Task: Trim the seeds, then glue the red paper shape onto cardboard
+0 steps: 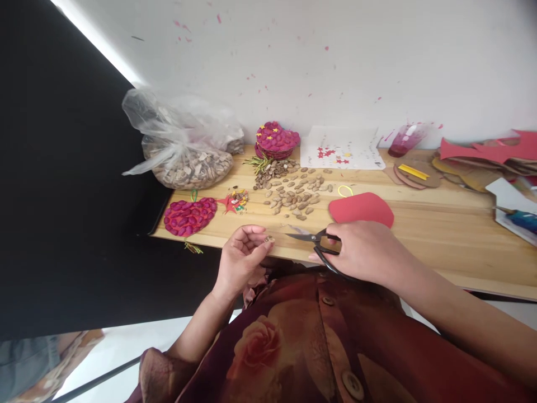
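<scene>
In the head view, my left hand (243, 257) pinches a small pale piece that looks like a peanut shell (269, 239) between thumb and fingers. My right hand (364, 246) is closed round the black handles of a pair of scissors (316, 240). Their blades point left toward that shell, a short gap away from it. Just beyond my hands, loose peanuts (296, 198) lie scattered over the wooden table (423, 240). A red paper shape (363, 208) with a yellow loop sits beyond my right hand, partly covered by it.
A plastic bag of shells (188, 165) stands at the back left. Pink shell-covered hearts (191, 216) lie at the left, near a pile of half shells (268, 174). Behind are a white sheet with stars (342, 148), a pink-stained cup (403, 143) and cardboard cut-outs (470, 162).
</scene>
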Demonstrator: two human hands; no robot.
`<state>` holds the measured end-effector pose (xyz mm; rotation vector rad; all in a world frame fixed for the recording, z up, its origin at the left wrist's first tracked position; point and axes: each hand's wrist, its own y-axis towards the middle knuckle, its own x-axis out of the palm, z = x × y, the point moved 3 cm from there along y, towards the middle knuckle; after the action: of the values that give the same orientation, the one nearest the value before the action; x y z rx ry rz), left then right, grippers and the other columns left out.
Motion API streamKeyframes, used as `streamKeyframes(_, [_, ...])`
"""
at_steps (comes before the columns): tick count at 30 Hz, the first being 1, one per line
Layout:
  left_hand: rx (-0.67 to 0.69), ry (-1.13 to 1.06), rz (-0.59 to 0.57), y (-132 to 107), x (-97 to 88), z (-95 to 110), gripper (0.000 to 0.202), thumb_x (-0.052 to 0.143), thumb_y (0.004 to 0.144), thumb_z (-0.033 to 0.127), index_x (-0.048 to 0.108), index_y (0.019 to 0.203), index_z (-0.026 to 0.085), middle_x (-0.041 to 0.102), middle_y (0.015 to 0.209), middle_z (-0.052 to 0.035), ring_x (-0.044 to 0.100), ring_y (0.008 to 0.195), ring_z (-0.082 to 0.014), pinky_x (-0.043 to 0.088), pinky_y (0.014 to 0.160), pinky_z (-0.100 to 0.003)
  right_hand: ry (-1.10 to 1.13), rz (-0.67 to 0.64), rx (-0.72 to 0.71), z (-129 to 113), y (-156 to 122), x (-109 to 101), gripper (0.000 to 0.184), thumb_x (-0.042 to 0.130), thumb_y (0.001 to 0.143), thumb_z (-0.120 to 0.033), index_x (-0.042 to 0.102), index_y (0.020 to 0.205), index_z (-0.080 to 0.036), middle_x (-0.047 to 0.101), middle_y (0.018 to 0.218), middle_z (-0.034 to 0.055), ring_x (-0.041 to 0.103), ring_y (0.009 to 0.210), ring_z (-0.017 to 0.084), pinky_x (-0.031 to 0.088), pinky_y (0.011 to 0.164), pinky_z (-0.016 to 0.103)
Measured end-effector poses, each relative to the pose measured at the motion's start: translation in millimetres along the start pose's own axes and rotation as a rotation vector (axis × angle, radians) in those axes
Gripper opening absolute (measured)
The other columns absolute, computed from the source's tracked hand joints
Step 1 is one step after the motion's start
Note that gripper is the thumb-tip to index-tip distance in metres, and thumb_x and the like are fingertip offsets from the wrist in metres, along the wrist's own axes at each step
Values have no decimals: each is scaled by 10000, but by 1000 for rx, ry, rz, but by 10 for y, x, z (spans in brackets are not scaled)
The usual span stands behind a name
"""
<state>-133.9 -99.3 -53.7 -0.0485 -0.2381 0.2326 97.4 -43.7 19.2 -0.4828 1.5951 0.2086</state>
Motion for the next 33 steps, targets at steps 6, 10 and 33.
streamKeyframes(6, [114, 119, -23, 88, 102, 15, 252, 809, 747, 222, 659, 945, 179, 696, 909, -10, 669, 853, -109, 541, 821, -216, -100, -50, 47, 153, -70, -14, 449, 516, 799, -672, 591, 709, -239, 699, 695, 46, 604, 607, 214, 222, 504, 300])
streamKeyframes(10, [164, 157, -40, 145, 207, 41, 212, 779, 764, 225, 656, 931, 177, 707, 920, -26, 683, 861, -127, 554, 831, -247, -132, -14, 51, 208, -125, 10, 424, 522, 797, -650, 625, 753, -241, 691, 676, 54, 590, 581, 214, 208, 506, 306])
streamKeyframes(33, [397, 704, -199, 181, 356, 49, 152, 611, 800, 79, 686, 833, 207, 721, 947, -63, 617, 1239, -236, 486, 1044, -372, 308, 83, 282, 678, -347, 250, 459, 615, 752, -695, 542, 655, -251, 595, 554, -14, 522, 506, 168, 374, 544, 295])
